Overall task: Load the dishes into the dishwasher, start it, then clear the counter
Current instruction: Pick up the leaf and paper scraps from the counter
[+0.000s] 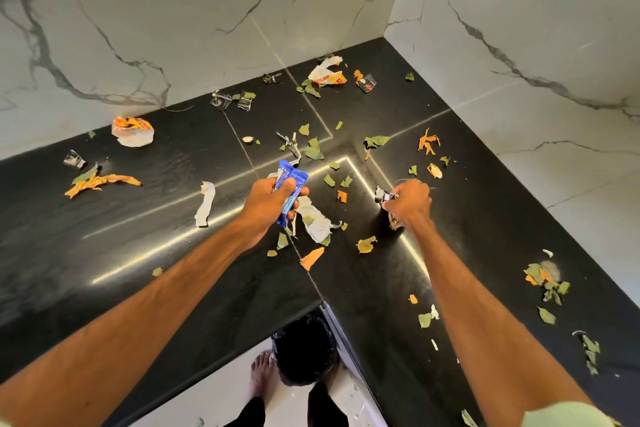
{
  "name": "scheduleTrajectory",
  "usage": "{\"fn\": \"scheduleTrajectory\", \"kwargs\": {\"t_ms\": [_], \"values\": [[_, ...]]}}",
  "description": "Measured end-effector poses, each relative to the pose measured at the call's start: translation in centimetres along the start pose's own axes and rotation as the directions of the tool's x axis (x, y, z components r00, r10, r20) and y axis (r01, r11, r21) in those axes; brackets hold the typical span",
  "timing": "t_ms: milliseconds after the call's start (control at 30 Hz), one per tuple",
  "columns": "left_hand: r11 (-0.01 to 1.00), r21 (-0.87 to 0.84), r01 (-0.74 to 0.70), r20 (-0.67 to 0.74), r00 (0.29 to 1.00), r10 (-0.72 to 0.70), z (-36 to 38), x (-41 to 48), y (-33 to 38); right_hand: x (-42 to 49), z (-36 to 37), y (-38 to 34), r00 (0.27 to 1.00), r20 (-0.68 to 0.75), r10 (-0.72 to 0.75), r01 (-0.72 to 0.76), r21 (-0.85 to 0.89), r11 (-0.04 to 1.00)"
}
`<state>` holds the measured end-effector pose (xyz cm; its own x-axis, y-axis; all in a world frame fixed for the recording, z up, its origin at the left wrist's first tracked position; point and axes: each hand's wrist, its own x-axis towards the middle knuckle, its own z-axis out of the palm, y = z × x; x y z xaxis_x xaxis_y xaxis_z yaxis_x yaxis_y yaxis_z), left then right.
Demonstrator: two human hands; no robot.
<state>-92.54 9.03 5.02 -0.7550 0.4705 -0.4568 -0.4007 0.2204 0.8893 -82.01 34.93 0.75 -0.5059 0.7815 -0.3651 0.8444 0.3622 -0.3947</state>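
Looks like the clearing-up part of the job, and no dishwasher in view here. The left hand (266,201) has its fingers curled round a blue wrapper (292,180), out in the middle of the tabletop (138,236). The right hand (412,201) is pinching a silver scrap (383,196) between thumb and fingers (398,193), right down at the surface near the inner corner.

Litter is everywhere:
- an orange packet (131,132) by the back edge
- another packet (327,74) in the far corner
- a paper strip (205,204) left of the left hand
- leaf bits (313,151) all over
- a small pile (545,281) near the right edge

My two cents: the bin (304,350) sits on the floor just under the inner corner, so I'd work toward it. Grab the big wrappers by hand first and bunch them in the left so the right stays free for picking. Picking the leaf bits up one by one would take forever. Better to sweep them with the side of a hand toward that corner edge and off into the bin. Go slow with the sweep, since dry leaves look like they'd skitter and land on the floor next to it.
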Motion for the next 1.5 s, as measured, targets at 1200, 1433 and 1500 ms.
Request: {"fn": "scheduleTrajectory", "kwargs": {"t_ms": [1200, 1433, 1500], "values": [[0.871, 0.485, -0.080, -0.071, 0.989, 0.130, -7.8, 1.1, 0.1, -11.6, 7.1, -7.8, 0.907, 0.221, -0.359, 0.410, -0.258, 0.875], [0.599, 0.763, -0.241, 0.188, 0.971, 0.150, -4.4, 3.9, 1.3, -9.8, 4.6, -5.7, 0.959, 0.057, -0.279, 0.284, -0.096, 0.954], [0.488, 0.831, -0.268, 0.238, 0.963, 0.124, -3.5, 4.7, 1.3, -9.6, 4.0, -5.2, 0.961, 0.050, -0.273, 0.277, -0.104, 0.955]]}}
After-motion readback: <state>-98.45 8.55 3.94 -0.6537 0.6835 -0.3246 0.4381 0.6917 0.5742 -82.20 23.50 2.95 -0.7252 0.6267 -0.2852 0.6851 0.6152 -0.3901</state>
